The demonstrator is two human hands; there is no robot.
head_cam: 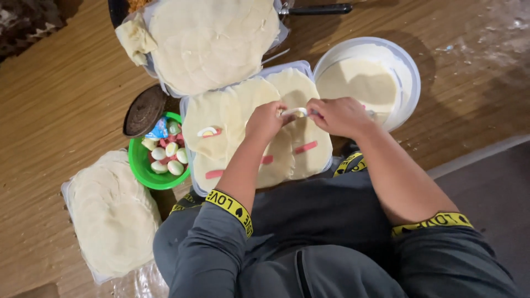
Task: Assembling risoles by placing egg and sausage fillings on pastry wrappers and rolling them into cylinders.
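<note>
A clear plastic tray point(187, 110) lies in front of me, spread with pale thin wrappers point(243, 99). On the wrappers lie red sausage strips point(305, 147) and one egg slice point(208, 132). My left hand point(266, 121) and my right hand point(338, 115) meet above the tray's middle. Together they pinch a small egg piece point(297, 112) over a wrapper. A white spoon handle seems to lie under my right hand; I cannot tell whether it is gripped.
A green bowl point(144, 172) of egg pieces and sausage bits sits left of the tray. A white bowl point(408, 72) of pale batter stands at the right. Stacks of wrappers lie at the top point(212, 38) and lower left point(110, 215). A dark lid point(143, 110) and pan handle point(320, 9) are nearby.
</note>
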